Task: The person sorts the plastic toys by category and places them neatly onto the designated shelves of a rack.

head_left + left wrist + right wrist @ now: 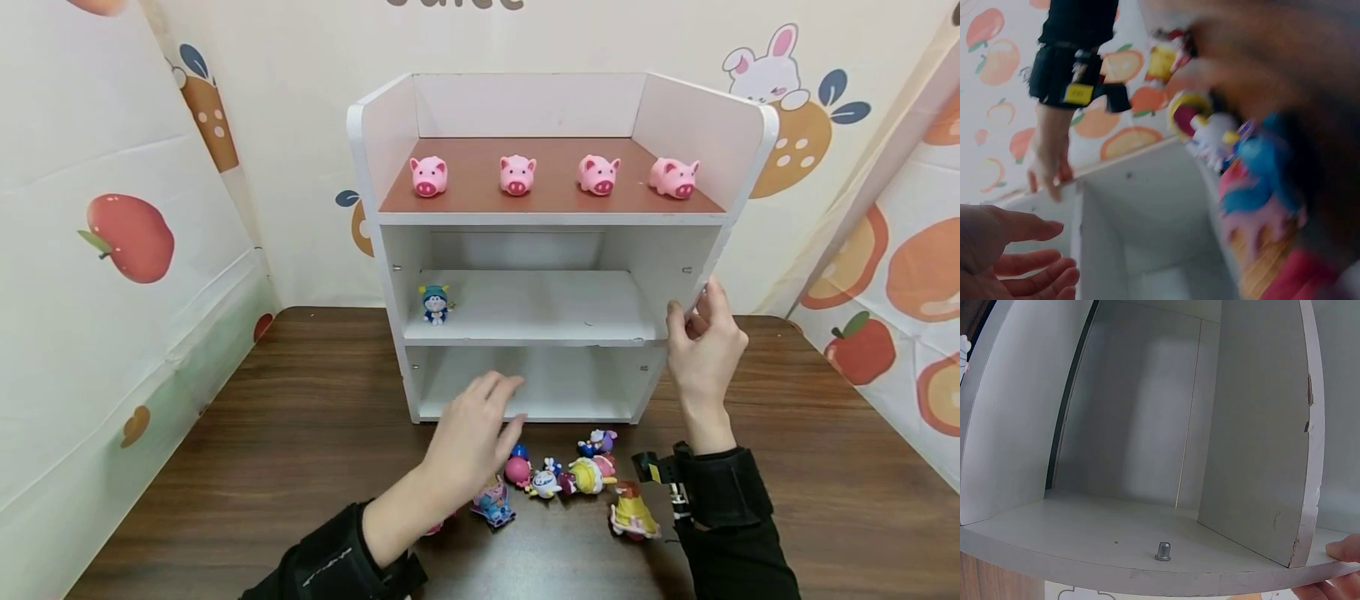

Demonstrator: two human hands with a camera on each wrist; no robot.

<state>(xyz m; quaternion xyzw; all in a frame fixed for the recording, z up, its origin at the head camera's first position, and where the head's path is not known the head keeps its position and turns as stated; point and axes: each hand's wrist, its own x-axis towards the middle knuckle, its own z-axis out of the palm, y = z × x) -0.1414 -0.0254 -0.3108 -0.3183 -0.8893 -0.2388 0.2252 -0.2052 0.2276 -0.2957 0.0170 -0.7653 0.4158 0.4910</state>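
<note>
A white three-tier shelf stands on the table. My right hand grips the front edge of its right side panel, at about middle-shelf height. In the right wrist view the thumb lies inside the panel and the other fingers outside. My left hand, fingers extended and holding nothing, hovers in front of the bottom shelf, over a group of small toy figures. The left wrist view shows a blue figure on an ice cream cone near it. A small blue-hatted figure stands at the middle shelf's left end.
Several pink toy pigs stand in a row on the brown top shelf. A figure in a yellow dress lies at the right of the group on the wooden table. Fruit-printed sheets wall in the back and sides.
</note>
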